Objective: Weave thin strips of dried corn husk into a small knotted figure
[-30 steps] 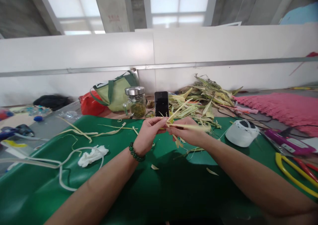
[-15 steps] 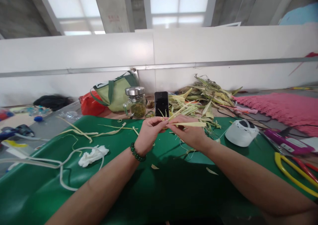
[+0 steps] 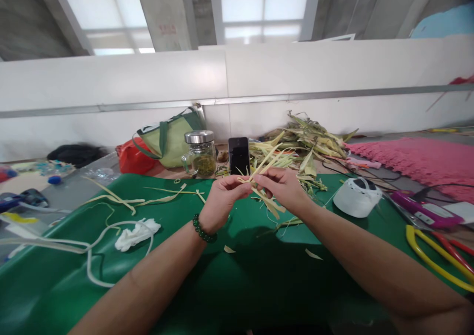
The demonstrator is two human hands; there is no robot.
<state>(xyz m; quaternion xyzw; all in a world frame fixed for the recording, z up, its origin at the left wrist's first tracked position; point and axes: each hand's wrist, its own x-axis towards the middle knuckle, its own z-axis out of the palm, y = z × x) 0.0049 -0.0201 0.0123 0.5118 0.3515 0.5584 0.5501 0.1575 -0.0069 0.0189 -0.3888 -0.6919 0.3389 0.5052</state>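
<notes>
My left hand (image 3: 224, 197), with a green bead bracelet at the wrist, pinches one end of some pale yellow corn husk strips (image 3: 267, 161). Close beside it, my right hand (image 3: 283, 187) is closed on the same strips with thumb and fingertips. Some strips point up and away between the hands; a wider piece hangs below the right fingers. The exact crossing of the strips is too small to make out. Behind the hands a black phone (image 3: 239, 155) stands upright, and a heap of corn husks (image 3: 314, 137) lies to its right.
A glass jar mug (image 3: 200, 152) stands beside a green bag (image 3: 168, 142). On the green mat (image 3: 237, 285) lie loose strips, a crumpled white tissue (image 3: 137, 235) and white tubing (image 3: 91, 261). To the right are a white thread spool (image 3: 357, 198), a purple glue gun (image 3: 425, 209) and yellow-handled scissors (image 3: 433, 256).
My right hand has shifted its grip, its fingers now higher on the strips. The wide husk piece that pointed right now hangs down. My left hand keeps its pinch.
</notes>
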